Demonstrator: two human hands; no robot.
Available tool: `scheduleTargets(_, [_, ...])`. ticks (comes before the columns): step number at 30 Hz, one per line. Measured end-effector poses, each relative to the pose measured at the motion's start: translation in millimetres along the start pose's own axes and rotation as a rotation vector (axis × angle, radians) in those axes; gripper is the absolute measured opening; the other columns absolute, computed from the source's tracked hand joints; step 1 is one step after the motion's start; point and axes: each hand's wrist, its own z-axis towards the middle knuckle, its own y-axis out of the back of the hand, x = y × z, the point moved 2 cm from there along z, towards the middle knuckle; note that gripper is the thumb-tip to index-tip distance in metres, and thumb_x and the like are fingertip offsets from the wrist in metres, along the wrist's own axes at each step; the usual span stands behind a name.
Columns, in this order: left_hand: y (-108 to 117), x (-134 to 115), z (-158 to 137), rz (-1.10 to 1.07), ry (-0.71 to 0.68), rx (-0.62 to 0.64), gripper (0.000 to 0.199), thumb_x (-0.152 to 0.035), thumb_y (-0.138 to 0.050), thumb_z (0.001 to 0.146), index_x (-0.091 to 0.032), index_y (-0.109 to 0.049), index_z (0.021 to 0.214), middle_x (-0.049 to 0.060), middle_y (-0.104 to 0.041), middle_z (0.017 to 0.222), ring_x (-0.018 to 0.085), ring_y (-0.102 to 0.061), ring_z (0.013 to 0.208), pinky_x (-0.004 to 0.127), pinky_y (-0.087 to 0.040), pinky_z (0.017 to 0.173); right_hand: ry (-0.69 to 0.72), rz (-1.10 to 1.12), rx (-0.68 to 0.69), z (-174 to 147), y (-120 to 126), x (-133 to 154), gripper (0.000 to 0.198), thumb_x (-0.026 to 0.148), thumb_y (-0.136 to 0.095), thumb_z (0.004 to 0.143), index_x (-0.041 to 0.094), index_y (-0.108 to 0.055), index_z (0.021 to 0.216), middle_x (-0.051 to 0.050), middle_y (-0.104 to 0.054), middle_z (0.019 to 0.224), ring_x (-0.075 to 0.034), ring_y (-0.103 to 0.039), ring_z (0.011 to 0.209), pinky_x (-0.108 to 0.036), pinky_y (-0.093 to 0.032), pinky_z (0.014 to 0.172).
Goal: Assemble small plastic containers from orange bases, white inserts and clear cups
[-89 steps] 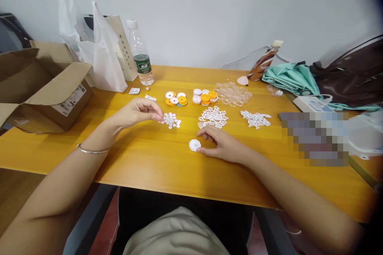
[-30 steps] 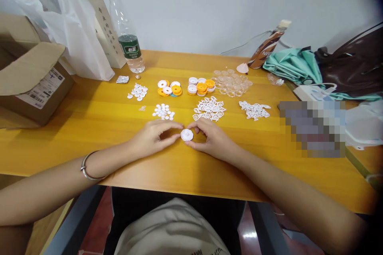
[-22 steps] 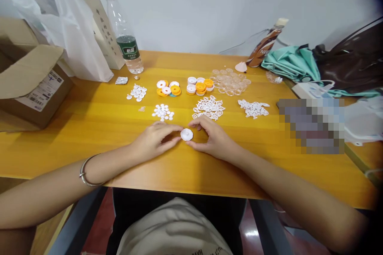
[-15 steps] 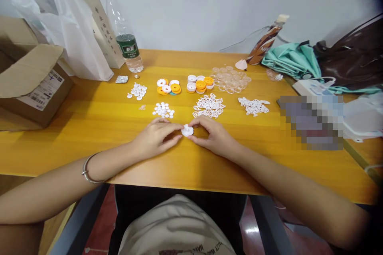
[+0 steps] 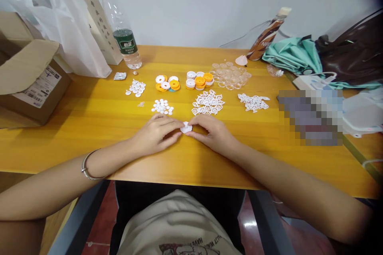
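The left hand (image 5: 157, 133) and right hand (image 5: 214, 132) partly hide a white disc (image 5: 186, 129); the left edge crops the box (image 5: 26, 69), the right edge the brown bag (image 5: 351, 50); pixel blocks mask a dark object (image 5: 311, 119).

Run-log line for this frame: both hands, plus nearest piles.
left hand: holds white disc | right hand: holds white disc | beyond hands: white caps, white spoked pieces

Wooden table (image 5: 149, 170), bearing water bottle (image 5: 125, 44); left of this bottle, cardboard box (image 5: 26, 63) and plastic bag (image 5: 74, 36); just in front, foil (image 5: 120, 76); right and nearer, wheels (image 5: 200, 81) and white discs (image 5: 162, 106); farther right, clear rings (image 5: 230, 75).
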Motion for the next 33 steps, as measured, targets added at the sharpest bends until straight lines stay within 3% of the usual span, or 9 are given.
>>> scheduleTargets(23, [0.4,-1.6,-0.6,0.014,-0.019,-0.023,0.024,-0.022,-0.048,0.087,-0.02,-0.06,0.107,0.007,-0.066,0.109,0.016,-0.061,0.098,0.033,-0.039,0.091,0.055,-0.045,-0.028,-1.3,-1.9,-0.8,0.012,0.029,-0.054,0.085,0.02,-0.061,0.088,-0.006,-0.064,0.087,-0.018,-0.059,0.083,-0.032,-0.047,0.077])
scheduleTargets(33, [-2.8,0.6,-3.7,0.107,-0.101,-0.031,0.026,-0.021,-0.048,0.087,-0.02,-0.06,0.11,0.008,-0.065,0.111,0.016,-0.061,0.1,0.036,-0.038,0.095,0.072,-0.096,-0.023,-1.6,-2.6,0.0,0.014,0.029,-0.052,0.086,0.019,-0.061,0.088,-0.008,-0.063,0.088,-0.018,-0.058,0.083,-0.034,-0.047,0.078])
